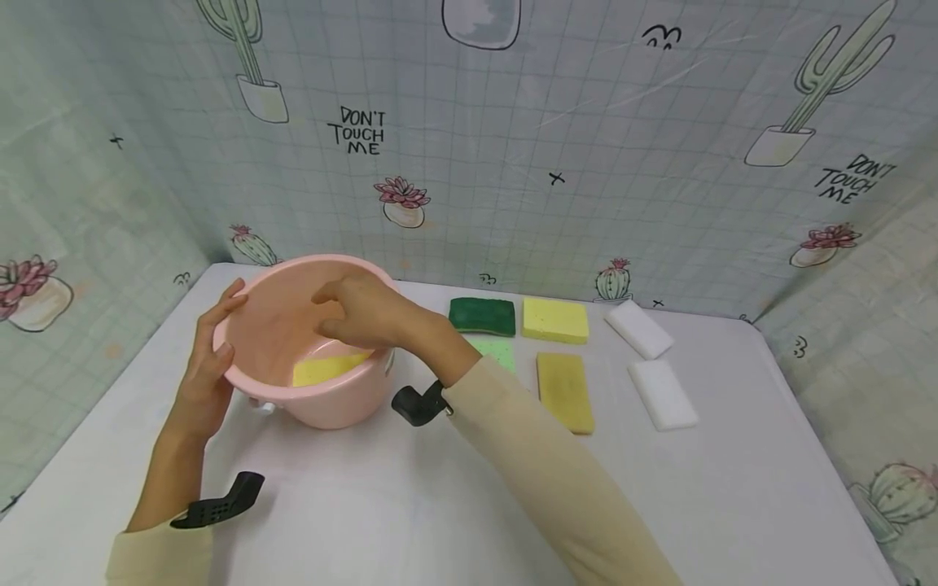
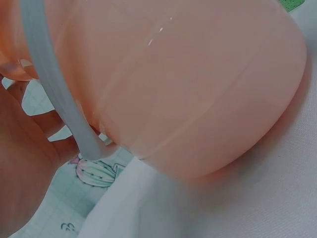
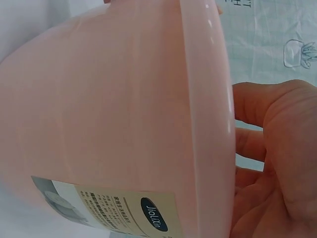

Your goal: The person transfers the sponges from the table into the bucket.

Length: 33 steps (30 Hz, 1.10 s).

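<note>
A pink bucket [image 1: 322,405] stands tilted on the white table, its mouth turned toward me. My left hand [image 1: 208,376] grips its rim on the left, beside the pale handle [image 2: 54,84] seen in the left wrist view. My right hand [image 1: 366,311] is over the bucket's mouth, thumb and forefinger apart with nothing visible between them. In the right wrist view the rim hides the fingertips of this hand [image 3: 290,144]. Inside the bucket lies a yellow sponge [image 1: 330,369], below the right hand.
Right of the bucket lie a dark green sponge [image 1: 482,317], a light green sponge [image 1: 500,352], a yellow sponge [image 1: 554,320] and a darker yellow sponge [image 1: 565,392]. Farther right are two white sponges, one behind [image 1: 639,329] the other [image 1: 663,395]. A patterned curtain [image 1: 469,163] surrounds the table.
</note>
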Motion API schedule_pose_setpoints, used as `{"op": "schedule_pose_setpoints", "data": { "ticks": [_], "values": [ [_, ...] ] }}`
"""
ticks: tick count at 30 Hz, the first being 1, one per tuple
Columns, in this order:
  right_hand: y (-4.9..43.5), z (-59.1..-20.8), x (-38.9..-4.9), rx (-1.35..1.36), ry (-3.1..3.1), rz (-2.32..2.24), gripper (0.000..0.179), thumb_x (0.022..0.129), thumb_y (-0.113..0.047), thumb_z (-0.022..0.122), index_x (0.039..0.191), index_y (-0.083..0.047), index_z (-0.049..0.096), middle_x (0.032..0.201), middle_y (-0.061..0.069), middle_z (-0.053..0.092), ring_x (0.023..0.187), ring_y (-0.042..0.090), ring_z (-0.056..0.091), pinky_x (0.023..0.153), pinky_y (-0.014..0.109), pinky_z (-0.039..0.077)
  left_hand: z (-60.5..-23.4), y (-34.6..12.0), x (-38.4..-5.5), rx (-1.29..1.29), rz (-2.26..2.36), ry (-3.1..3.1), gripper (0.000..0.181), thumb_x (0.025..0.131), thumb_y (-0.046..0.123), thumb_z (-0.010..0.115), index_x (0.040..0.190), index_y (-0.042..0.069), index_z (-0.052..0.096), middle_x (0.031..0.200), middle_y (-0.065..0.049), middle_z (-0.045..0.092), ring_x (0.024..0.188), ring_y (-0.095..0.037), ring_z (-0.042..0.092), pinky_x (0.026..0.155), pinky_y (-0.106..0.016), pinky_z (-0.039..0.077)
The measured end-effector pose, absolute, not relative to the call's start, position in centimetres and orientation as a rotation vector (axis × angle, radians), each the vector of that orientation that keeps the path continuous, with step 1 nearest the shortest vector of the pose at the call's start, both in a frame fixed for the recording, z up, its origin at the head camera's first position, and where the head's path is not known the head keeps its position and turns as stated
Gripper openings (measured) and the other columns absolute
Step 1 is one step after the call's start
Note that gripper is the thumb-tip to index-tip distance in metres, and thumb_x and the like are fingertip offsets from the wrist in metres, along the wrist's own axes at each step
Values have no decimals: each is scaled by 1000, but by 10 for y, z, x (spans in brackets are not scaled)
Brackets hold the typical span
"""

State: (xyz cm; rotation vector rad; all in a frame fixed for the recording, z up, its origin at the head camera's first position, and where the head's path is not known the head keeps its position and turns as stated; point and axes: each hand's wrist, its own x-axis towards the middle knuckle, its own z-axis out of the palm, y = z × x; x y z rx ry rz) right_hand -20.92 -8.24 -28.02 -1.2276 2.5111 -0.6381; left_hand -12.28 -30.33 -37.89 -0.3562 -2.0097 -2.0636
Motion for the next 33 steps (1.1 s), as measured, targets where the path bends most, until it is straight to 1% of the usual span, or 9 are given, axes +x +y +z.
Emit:
{"op": "schedule_pose_setpoints", "data": {
  "ticks": [3,4,7,10,13,22,27,33],
  "values": [
    [-80,-280,-209,-1249,2495,-680,41,96,-24,58,133,-7,56,133,3,57,125,9,46,101,14,31,-380,-304,-123,-372,-2067,-2009,57,92,21,45,147,20,32,159,5,6,143,-23,11,97,-17,39],
    [-78,-280,-208,-1250,2492,-703,41,96,-24,57,133,-7,56,133,2,57,122,8,49,99,14,33,-380,-304,-123,-372,-2066,-2011,57,92,21,45,147,20,32,159,5,6,143,-23,11,97,-17,39],
    [-71,-282,-205,-1236,2485,-807,40,95,-24,57,132,-9,57,132,-1,57,106,7,57,91,15,41,-379,-305,-123,-367,-2056,-2021,57,92,21,44,147,20,32,159,5,6,143,-23,11,97,-17,39],
    [-59,-283,-202,-1210,2497,-929,39,95,-24,57,132,-12,58,127,-5,58,82,6,59,75,17,46,-378,-306,-123,-372,-2049,-2029,57,92,21,44,147,20,32,159,5,7,142,-23,12,96,-16,40],
    [-46,-284,-199,-1207,2515,-1038,37,95,-22,58,130,-13,59,122,-5,60,74,7,56,67,19,47,-377,-305,-123,-381,-2042,-2036,57,92,21,44,147,19,32,158,5,7,141,-23,13,95,-16,41],
    [-10,-288,-190,-1244,2568,-1214,35,95,-20,59,128,-11,60,117,0,60,76,7,56,65,21,48,-379,-305,-122,-385,-2029,-2033,57,92,20,44,147,19,32,159,3,6,141,-23,16,94,-16,41],
    [9,-296,-187,-1216,2625,-1253,36,93,-19,62,128,-10,61,120,2,60,78,7,57,69,21,50,-381,-305,-122,-379,-2034,-2022,57,92,20,44,147,20,32,159,4,7,140,-23,18,94,-17,42],
    [29,-309,-184,-1145,2673,-1303,35,92,-20,64,127,-12,62,119,-1,60,81,8,58,72,22,51,-382,-305,-123,-384,-2037,-2017,57,91,19,45,147,19,33,158,4,8,139,-23,20,93,-17,42]
  ]
}}
